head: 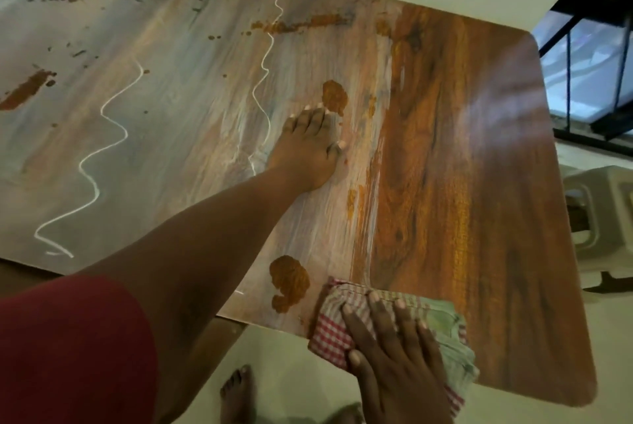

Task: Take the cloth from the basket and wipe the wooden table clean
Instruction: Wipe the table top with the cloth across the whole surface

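Observation:
The wooden table [479, 156] fills the view. Its right part shows clean brown grain, while the left and middle are smeared grey with white squiggles and orange-brown stains. One stain [289, 281] lies near the front edge, another [335, 96] sits just beyond my left fingertips. My left hand [308, 146] rests flat on the table's middle, fingers together, holding nothing. My right hand [394, 351] presses down on a folded red-checked and pale green cloth [329, 334] at the table's front edge, right of the near stain. The basket is not in view.
A beige plastic stool [603, 218] stands off the table's right side. A black metal railing [589, 47] runs at the upper right. My bare feet [238, 393] stand on the pale floor below the front edge. A white wall borders the table's far side.

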